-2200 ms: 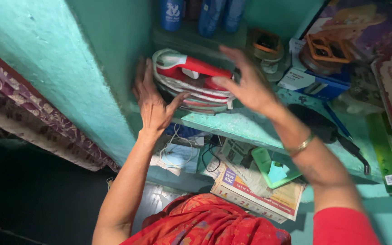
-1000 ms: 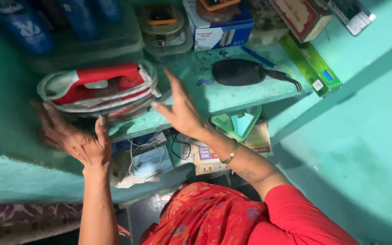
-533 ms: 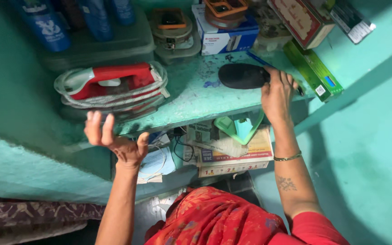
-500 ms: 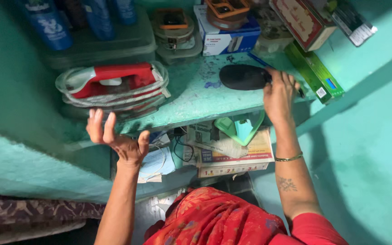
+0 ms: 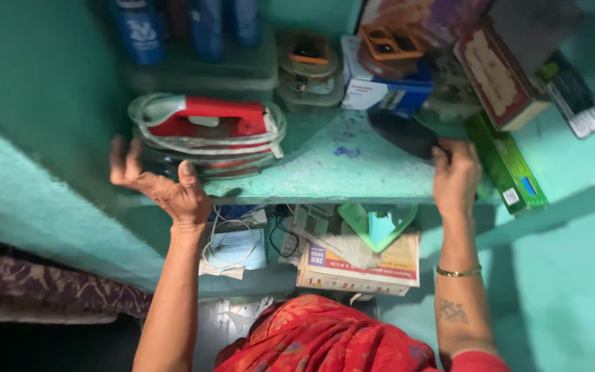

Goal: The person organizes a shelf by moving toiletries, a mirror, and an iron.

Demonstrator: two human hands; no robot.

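1. Our left hand (image 5: 163, 189) rests with fingers spread against the shelf edge (image 5: 325, 189), just below the red iron (image 5: 208, 127).
2. The iron, cord wound around it, sits on the shelf; we judge it heavy and rigid, best taken by its red handle.
3. Our right hand (image 5: 456, 176) lies on the black brush (image 5: 408, 134); whether its fingers have closed, we cannot tell.

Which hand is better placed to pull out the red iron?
Likely the left hand: it rests at the shelf edge just below the red iron. The right hand is far along the shelf, on a black object.
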